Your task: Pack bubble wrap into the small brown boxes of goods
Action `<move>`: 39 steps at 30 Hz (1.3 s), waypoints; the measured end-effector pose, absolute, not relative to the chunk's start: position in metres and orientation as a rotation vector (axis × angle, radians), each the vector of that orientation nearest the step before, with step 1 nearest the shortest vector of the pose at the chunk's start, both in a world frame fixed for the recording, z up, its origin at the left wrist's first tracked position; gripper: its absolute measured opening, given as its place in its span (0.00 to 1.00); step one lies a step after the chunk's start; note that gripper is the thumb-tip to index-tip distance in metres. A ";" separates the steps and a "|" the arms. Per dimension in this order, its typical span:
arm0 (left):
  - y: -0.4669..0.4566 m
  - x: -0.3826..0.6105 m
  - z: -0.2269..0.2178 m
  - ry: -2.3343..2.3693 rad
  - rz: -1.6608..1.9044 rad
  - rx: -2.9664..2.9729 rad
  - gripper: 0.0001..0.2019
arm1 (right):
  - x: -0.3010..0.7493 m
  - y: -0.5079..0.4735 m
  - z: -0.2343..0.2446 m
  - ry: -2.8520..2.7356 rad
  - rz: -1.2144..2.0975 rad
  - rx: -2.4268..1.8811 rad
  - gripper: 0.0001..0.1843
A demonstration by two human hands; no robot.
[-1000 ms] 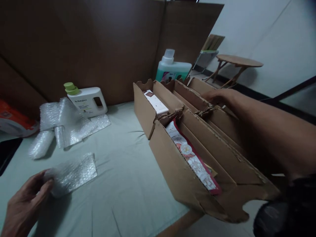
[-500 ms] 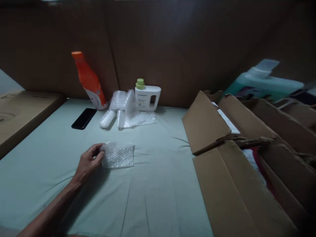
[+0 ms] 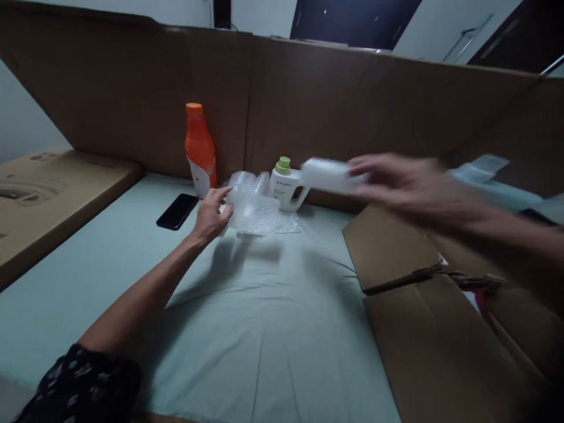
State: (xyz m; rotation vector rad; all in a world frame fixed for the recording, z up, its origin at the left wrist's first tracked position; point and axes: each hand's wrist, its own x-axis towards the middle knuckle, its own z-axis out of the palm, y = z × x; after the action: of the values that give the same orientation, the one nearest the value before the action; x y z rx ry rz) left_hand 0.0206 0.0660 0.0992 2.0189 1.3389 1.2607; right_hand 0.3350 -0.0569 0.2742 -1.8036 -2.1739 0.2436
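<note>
Your left hand [image 3: 214, 212] pinches one bubble-wrap sheet [image 3: 253, 212] above the far middle of the cloth-covered table [image 3: 273, 335]; your right hand [image 3: 392, 179] clasps one blurred white packet [image 3: 326, 175] to its right, which could tip the one green-capped bottle [image 3: 282, 187] if swung low. Farther left you have one orange bottle [image 3: 200, 150], one black phone [image 3: 177, 211].

Left hand [image 3: 211, 216] has lifted bubble-wrap sheet [image 3: 252, 211] toward 12 o'clock; right hand [image 3: 399, 179] has brought blurred whitish object [image 3: 326, 175] from 3 o'clock.
</note>
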 end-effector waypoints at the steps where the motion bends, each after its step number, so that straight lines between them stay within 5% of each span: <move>1: 0.071 0.025 0.094 1.390 1.168 2.067 0.30 | 0.323 -0.047 0.256 -2.255 0.285 -1.809 0.22; 4: 0.069 0.027 0.070 1.450 0.934 2.239 0.39 | 0.296 -0.020 0.191 -2.517 0.466 -1.913 0.18; 8: 0.046 0.016 0.034 1.403 0.731 2.514 0.36 | 0.282 -0.008 0.120 -2.477 0.299 -2.033 0.28; 11: 0.041 0.015 0.017 1.457 0.559 2.564 0.33 | 0.271 -0.009 0.088 -2.619 0.361 -2.056 0.37; 15: 0.054 0.026 0.011 1.532 0.448 2.585 0.31 | 0.252 0.004 0.070 -2.706 0.333 -2.013 0.32; 23: 0.069 0.035 0.011 1.648 0.404 2.556 0.28 | 0.278 -0.011 0.142 -2.711 0.519 -2.127 0.23; 28: 0.052 0.026 0.006 1.385 1.020 2.623 0.28 | 0.344 -0.120 0.240 -2.352 0.329 -2.189 0.21; 31: 0.031 0.030 0.014 1.147 1.206 2.683 0.36 | 0.388 -0.210 0.278 -1.960 0.113 -2.299 0.22; 35: -0.015 0.058 0.028 0.868 1.235 2.783 0.43 | 0.423 -0.325 0.272 -1.445 -0.122 -2.412 0.21; 39: -0.078 0.102 0.028 0.581 1.096 2.713 0.38 | 0.430 -0.397 0.233 -1.046 -0.246 -2.473 0.22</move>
State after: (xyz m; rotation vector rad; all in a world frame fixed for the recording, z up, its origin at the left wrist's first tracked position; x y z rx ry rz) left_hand 0.1022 -0.0782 0.0279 2.7133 0.5811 1.0961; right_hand 0.4303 -0.3975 0.2328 -2.4729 -1.0463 -0.2456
